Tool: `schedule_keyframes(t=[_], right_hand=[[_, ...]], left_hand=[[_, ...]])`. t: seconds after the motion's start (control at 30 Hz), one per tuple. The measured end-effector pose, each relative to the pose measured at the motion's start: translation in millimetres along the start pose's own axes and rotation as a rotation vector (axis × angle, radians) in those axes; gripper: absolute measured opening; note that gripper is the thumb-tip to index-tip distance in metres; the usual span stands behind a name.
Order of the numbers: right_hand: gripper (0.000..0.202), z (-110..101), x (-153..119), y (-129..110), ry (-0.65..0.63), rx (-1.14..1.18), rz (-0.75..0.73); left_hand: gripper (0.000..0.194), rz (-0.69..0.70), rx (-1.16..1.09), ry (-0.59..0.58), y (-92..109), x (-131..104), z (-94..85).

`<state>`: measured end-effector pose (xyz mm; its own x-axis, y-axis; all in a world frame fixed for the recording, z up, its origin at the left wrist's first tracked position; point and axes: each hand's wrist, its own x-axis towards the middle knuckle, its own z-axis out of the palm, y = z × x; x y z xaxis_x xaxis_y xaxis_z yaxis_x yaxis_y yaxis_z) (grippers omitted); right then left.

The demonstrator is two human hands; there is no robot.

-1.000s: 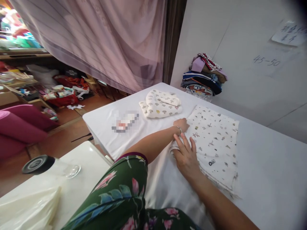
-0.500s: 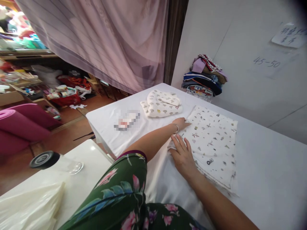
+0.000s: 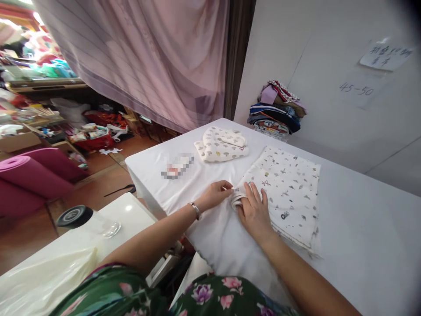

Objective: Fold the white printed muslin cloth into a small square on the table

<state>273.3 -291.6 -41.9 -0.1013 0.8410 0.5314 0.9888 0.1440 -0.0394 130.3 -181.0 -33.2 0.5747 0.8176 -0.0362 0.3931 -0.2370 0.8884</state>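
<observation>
A white cloth [image 3: 289, 188] with small grey and brown prints lies folded flat in layers on the table. At its near left corner, my left hand [image 3: 217, 194] pinches the cloth's edge between thumb and fingertips. My right hand [image 3: 256, 215] rests on the same corner, fingers spread over the top. A small curled fold of the cloth sits beside its thumb, which is partly hidden. Behind my left hand lies a second folded cloth [image 3: 223, 147] with a mushroom-like print, touched by neither hand.
The white-covered table [image 3: 355, 232] meets a grey wall with a stack of folded fabrics [image 3: 276, 109] beside it. A blurred-out flat object [image 3: 177, 167] lies left. On a lower white surface are a black-lidded clear jar [image 3: 75, 216] and a pale plastic bag [image 3: 49, 281].
My left hand has drawn back from the cloth's left edge toward me, to the corner by my right hand. My right hand stays on that corner, slightly shifted.
</observation>
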Motion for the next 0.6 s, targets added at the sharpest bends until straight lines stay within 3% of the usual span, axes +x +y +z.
schedule_keyframes(t=[0.17,0.3,0.6], right_hand=[[0.023,0.3,1.1,-0.3,0.034,-0.036,-0.09],[0.026,0.0,-1.3,0.9,0.02,-0.04,-0.126],[0.029,-0.1,-3.0,1.4,0.002,-0.028,-0.144]], left_hand=[[0.028,0.143,0.094,0.027,1.9,-32.1,8.7],[0.027,0.207,0.146,0.093,2.0,-31.6,14.3],[0.019,0.394,0.39,0.117,4.3,-30.4,15.0]])
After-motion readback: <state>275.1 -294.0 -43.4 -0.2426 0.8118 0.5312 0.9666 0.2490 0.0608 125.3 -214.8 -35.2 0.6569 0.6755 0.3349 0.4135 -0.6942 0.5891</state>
